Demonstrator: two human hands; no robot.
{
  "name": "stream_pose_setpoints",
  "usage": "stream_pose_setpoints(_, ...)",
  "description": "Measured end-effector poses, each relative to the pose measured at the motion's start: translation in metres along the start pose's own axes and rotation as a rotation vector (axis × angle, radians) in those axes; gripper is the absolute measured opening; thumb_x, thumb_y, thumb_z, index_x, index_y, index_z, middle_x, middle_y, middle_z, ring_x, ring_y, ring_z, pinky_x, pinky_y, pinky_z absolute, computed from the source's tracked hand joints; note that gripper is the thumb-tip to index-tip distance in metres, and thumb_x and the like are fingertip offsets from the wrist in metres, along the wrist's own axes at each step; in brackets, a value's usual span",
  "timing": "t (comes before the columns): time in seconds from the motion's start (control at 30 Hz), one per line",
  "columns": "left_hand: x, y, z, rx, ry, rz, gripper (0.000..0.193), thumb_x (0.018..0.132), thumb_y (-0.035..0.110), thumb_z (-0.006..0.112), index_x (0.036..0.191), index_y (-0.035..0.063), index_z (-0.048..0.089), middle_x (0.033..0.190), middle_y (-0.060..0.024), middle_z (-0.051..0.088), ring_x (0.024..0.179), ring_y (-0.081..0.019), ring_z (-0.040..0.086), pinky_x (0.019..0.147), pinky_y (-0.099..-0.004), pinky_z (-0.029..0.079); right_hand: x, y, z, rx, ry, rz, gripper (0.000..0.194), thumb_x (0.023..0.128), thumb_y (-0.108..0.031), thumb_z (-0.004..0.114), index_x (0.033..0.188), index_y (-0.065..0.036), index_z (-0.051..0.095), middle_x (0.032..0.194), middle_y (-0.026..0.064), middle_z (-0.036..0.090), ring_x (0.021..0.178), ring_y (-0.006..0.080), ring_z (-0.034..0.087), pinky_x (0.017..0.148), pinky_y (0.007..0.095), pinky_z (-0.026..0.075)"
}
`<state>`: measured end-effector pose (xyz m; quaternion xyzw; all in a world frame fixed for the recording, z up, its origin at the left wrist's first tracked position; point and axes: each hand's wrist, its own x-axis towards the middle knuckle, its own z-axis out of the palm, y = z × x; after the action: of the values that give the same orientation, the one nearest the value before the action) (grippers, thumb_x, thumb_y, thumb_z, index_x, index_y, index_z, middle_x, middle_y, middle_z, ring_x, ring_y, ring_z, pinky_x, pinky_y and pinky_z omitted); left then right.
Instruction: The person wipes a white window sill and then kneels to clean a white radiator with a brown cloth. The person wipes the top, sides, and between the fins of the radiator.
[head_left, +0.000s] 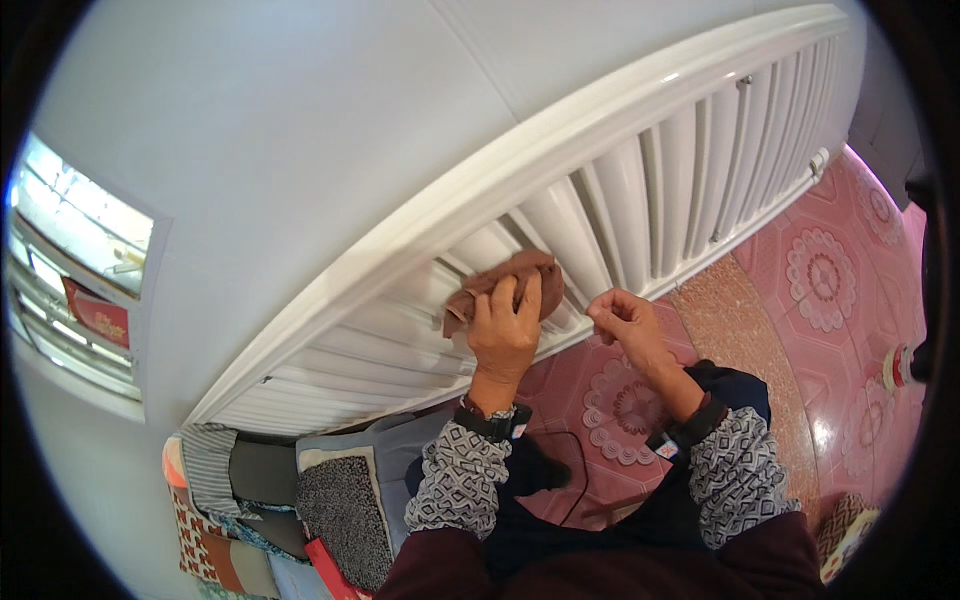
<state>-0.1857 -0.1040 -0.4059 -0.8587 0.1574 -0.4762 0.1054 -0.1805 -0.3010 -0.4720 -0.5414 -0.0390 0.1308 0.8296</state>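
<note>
My left hand (504, 334) presses a folded brown cloth (541, 271) against the upright columns of a white radiator (611, 214). Its fingers are spread over the cloth, which bunches up around them. To the right, beside the radiator's lower rail, is my right hand (626, 322). Its fingers are curled in towards the thumb, and I see nothing held in them. Whether the fingertips touch the rail cannot be told. The radiator runs along a pale wall (315, 135), its thick top rail (480, 214) above the cloth.
Pink patterned floor tiles (821, 277) and a speckled strip (739, 322) lie below. At lower left are folded fabrics, a grey speckled cushion (345, 517) and a red item (330, 570). A dark cord (583, 480) curves near my legs. A window (82, 277) is at far left.
</note>
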Motion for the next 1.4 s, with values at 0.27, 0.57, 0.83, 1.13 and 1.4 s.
stream_pose_setpoints(0.27, -0.131, 0.060, 0.077, -0.191, -0.736, 0.178, 0.028, 0.084, 0.014, 0.064, 0.111, 0.0096, 0.067, 0.108, -0.0038, 0.058, 0.097, -0.0240, 0.062, 0.066, -0.0320, 0.060, 0.006, 0.006, -0.003, 0.046, 0.011, -0.020, 0.015, 0.100, -0.021, 0.073, 0.096, -0.007, 0.069, 0.074, -0.0043, 0.063, 0.062, 0.0037, 0.054, 0.056, 0.0205, 0.043)
stream_pose_setpoints(0.57, -0.056, -0.005, -0.002, -0.129, -0.156, -0.095, 0.037, 0.082, 0.009, 0.066, 0.117, 0.0149, 0.074, 0.110, -0.0054, 0.065, 0.100, -0.0284, 0.063, 0.080, -0.0411, 0.057, 0.007, 0.005, -0.002, 0.032, 0.047, -0.020, 0.016, 0.098, -0.022, 0.074, 0.094, -0.008, 0.069, 0.072, -0.0036, 0.063, 0.061, 0.0041, 0.054, 0.056, 0.0207, 0.042)
stream_pose_setpoints(0.83, -0.014, -0.032, -0.016, -0.096, 0.145, -0.201, 0.051, 0.064, 0.001, 0.072, 0.114, 0.0090, 0.074, 0.115, -0.0171, 0.062, 0.100, -0.0401, 0.063, 0.084, -0.0489, 0.054, 0.000, -0.006, 0.003, 0.012, 0.000, 0.008, 0.015, 0.100, -0.023, 0.072, 0.097, -0.008, 0.069, 0.074, -0.0039, 0.062, 0.064, 0.0037, 0.055, 0.059, 0.0201, 0.043)
stream_pose_setpoints(1.13, -0.185, 0.057, 0.101, -0.172, -0.533, -0.054, 0.027, 0.082, 0.013, 0.070, 0.108, 0.0194, 0.070, 0.108, -0.0103, 0.061, 0.092, -0.0320, 0.065, 0.068, -0.0413, 0.059, -0.002, -0.009, 0.003, 0.053, 0.015, 0.015, 0.015, 0.099, -0.021, 0.073, 0.098, -0.007, 0.069, 0.078, -0.0047, 0.065, 0.066, 0.0022, 0.055, 0.059, 0.0195, 0.042)
stream_pose_setpoints(1.4, -0.152, 0.058, 0.076, -0.324, -0.692, -0.288, 0.031, 0.083, 0.007, 0.069, 0.113, 0.0128, 0.068, 0.114, -0.0100, 0.059, 0.102, -0.0334, 0.064, 0.075, -0.0439, 0.061, 0.005, -0.009, 0.000, 0.054, 0.071, -0.038, 0.015, 0.099, -0.022, 0.072, 0.097, -0.008, 0.069, 0.072, -0.0044, 0.061, 0.061, 0.0035, 0.053, 0.058, 0.0198, 0.041)
